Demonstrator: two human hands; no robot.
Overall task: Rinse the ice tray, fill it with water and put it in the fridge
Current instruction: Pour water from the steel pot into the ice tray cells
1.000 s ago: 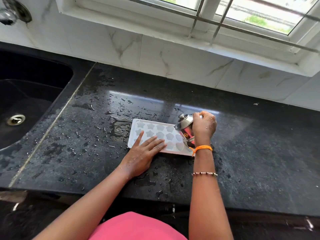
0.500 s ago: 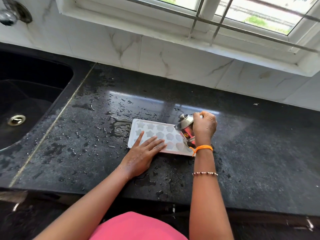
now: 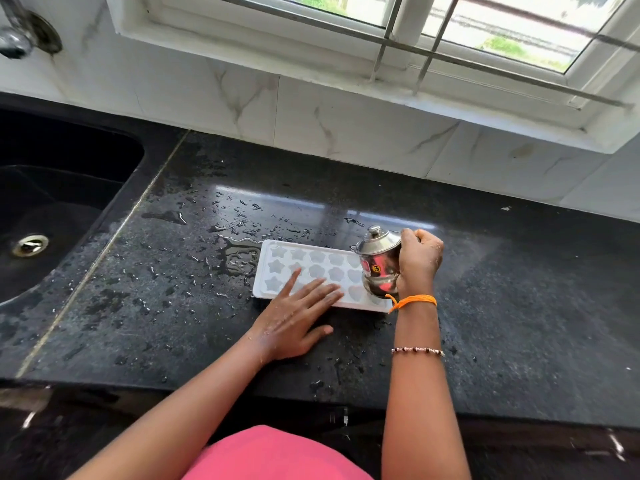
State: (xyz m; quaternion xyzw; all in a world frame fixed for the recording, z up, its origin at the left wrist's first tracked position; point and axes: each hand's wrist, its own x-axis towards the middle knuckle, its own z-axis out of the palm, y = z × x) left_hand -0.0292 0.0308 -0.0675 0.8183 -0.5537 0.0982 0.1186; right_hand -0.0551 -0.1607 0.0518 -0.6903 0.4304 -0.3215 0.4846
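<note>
The white ice tray point(image 3: 311, 271) lies flat on the wet black bench point(image 3: 519, 289), its long side running left to right in front of me, with star and flower shaped cups facing up. My left hand point(image 3: 294, 320) is spread flat, palm down, the fingers point(image 3: 311, 289) resting on the near edge of the tray and the heel of the hand on the bench. My right hand point(image 3: 417, 261) is wrapped around a small steel pot point(image 3: 379, 261) with a knobbed lid, holding it tilted towards the left over the right end of the tray; I cannot tell whether water is coming out. An orange thread point(image 3: 412, 301) circles that wrist and a beaded bracelet point(image 3: 417, 350) sits further up the arm. Droplets and a small puddle point(image 3: 240, 259) lie just beside the tray's left end. The dark sink point(image 3: 52, 209) sits well apart at the far left, below a tap point(image 3: 15, 41) on the tiled wall.
</note>
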